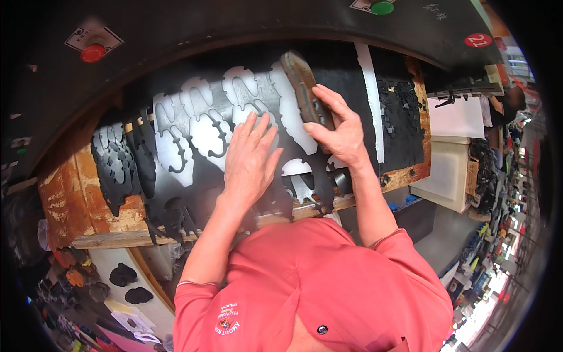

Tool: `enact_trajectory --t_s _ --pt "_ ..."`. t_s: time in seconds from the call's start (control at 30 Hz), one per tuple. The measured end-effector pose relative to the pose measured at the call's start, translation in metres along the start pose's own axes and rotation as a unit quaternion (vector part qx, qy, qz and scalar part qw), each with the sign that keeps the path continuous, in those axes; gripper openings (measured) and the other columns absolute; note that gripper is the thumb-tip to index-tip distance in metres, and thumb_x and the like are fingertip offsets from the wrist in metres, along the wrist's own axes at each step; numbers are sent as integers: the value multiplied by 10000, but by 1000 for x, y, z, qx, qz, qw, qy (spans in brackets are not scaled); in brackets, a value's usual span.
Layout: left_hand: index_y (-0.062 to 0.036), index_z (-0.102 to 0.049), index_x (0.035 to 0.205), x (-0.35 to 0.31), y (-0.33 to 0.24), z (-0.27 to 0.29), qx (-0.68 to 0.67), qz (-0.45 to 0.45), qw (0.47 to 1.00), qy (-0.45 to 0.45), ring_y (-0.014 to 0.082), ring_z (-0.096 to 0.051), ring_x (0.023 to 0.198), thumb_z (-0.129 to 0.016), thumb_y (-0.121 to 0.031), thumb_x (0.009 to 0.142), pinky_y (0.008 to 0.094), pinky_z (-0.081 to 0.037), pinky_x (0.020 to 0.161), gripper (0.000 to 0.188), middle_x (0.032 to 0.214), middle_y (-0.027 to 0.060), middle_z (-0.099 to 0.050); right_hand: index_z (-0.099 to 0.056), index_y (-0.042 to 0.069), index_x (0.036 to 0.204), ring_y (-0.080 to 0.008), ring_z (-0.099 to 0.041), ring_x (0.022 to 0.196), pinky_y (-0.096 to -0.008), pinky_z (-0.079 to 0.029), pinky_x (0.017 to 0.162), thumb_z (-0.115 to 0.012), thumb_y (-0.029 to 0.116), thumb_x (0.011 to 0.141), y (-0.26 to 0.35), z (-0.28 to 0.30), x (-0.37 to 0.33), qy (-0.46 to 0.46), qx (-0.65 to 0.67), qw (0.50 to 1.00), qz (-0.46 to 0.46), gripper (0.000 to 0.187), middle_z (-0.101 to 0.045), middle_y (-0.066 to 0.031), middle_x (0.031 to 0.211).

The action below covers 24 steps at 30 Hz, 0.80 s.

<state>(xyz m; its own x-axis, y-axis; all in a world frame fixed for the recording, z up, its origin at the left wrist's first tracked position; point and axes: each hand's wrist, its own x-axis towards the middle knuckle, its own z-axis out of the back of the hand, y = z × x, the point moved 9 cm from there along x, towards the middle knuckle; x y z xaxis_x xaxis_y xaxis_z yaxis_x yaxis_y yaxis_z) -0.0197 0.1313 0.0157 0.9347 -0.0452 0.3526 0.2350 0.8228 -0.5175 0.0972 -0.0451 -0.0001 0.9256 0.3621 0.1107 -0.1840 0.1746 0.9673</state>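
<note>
My right hand (343,129) grips a metal cutting die (301,79) between thumb and fingers. The die is long, curved and brownish, and tilts above the work surface. My left hand (249,155) rests with fingers stretched out on a black sheet (205,176) full of curved cut-outs. Through these openings a white layer (205,135) shows. My left palm hides part of the sheet, whose ragged lower end hangs toward me over the board's front edge.
Overhead stretches a dark press beam (211,26) with a red button (93,53) and a green button (382,7). Black cut scraps (117,167) lie on the worn wooden board (70,188) at left. A white bin (443,173) stands at right.
</note>
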Motion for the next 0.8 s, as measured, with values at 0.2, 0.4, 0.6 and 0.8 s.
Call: enact_trajectory --t_s 0.2,0.4,0.6,0.8 --pt "22 -707 1226 33 -11 2 -153 67 985 -48 358 -688 1107 -851 -255 899 444 -559 931 452 1216 184 -727 -536 -83 1515 -222 -585 1355 -345 -430 1180 -825 33 863 -17 9 -3 20 291 951 -102 723 -612 -169 1474" --pt "67 -670 1293 67 -25 -60 -341 192 916 86 228 -737 867 -871 -379 888 364 -597 777 635 1176 178 -747 -544 -83 1506 -191 -644 1238 -325 -508 1070 -818 125 912 -24 13 -3 -4 326 936 -134 686 -659 -154 1404" --pt "16 -735 1274 57 -10 -75 -446 245 854 106 78 -652 808 -782 -214 994 256 -538 717 365 935 11 -759 -581 -54 1485 -124 -687 1081 -256 -546 952 -783 129 926 -34 18 -3 -26 374 917 -140 623 -714 -96 1269" --pt "16 -794 1111 34 29 -30 -329 275 903 9 11 -543 769 -699 -177 1057 217 -457 667 222 806 -45 -705 -566 -61 1504 -81 -672 985 -226 -543 879 -767 129 904 -36 20 -2 -25 315 942 -112 661 -724 -69 1235"
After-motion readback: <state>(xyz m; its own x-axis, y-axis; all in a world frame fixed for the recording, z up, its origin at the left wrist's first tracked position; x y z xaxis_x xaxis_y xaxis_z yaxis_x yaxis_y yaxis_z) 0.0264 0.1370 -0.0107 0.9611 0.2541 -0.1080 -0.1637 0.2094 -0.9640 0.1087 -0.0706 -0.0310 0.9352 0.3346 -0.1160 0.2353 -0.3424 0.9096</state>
